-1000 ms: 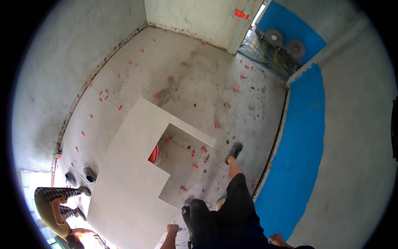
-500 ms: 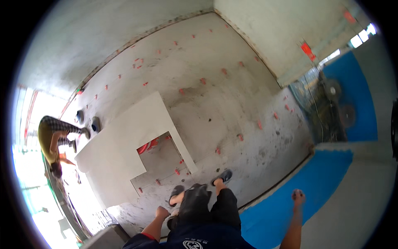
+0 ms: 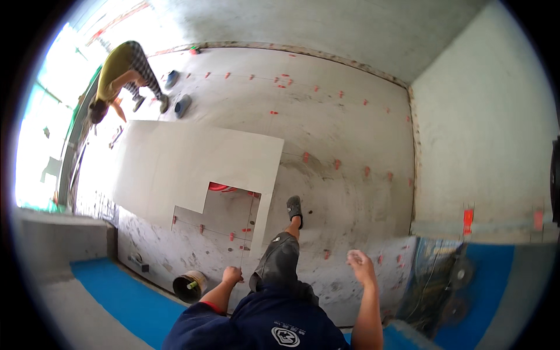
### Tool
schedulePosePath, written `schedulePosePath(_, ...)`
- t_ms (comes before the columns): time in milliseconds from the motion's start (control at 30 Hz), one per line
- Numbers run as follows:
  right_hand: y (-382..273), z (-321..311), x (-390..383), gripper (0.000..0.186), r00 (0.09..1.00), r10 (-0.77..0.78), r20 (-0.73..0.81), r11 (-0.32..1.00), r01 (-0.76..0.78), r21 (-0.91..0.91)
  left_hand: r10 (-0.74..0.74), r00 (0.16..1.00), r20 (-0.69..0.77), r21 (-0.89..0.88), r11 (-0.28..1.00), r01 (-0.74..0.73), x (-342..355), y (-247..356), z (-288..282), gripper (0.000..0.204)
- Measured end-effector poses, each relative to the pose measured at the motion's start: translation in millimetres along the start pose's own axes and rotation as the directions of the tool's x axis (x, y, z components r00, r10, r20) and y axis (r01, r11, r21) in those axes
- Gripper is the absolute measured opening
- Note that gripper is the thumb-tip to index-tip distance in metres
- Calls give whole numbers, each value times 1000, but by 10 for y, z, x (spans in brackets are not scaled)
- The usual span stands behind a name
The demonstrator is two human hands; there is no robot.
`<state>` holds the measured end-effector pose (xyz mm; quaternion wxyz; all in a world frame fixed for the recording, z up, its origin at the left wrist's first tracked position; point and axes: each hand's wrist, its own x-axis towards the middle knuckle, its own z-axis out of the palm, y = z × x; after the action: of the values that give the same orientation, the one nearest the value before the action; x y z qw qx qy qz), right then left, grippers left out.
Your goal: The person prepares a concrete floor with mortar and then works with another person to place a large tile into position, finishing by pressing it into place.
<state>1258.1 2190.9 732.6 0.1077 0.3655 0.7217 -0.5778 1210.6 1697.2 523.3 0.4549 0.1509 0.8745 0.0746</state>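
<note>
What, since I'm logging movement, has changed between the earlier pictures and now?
The view has turned left, bringing a bucket into sight, and the right hand has swung forward. No grasp or release is clear. The notched panel seems unmoved; the co-worker remains bent over.

The left hand (image 3: 232, 275) hangs between a bucket (image 3: 198, 284) and a leg (image 3: 276, 262), the right hand (image 3: 361, 266) hovers, fingers loose, above the floor (image 3: 350, 204), and a person (image 3: 121, 73) bends beside a notched panel (image 3: 175, 154).
</note>
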Motion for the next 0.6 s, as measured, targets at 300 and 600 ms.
schedulePosePath(300,-142,-682,1390,23,929,369,-19,925,-369,-91,-259,950,-175,-396,902,173,1438,900,-1473,33)
schedulePosePath(600,251,-2040,1982,16,709,694,-128,719,-673,172,-671,741,38,-913,277,298,1568,1090,-2358,28)
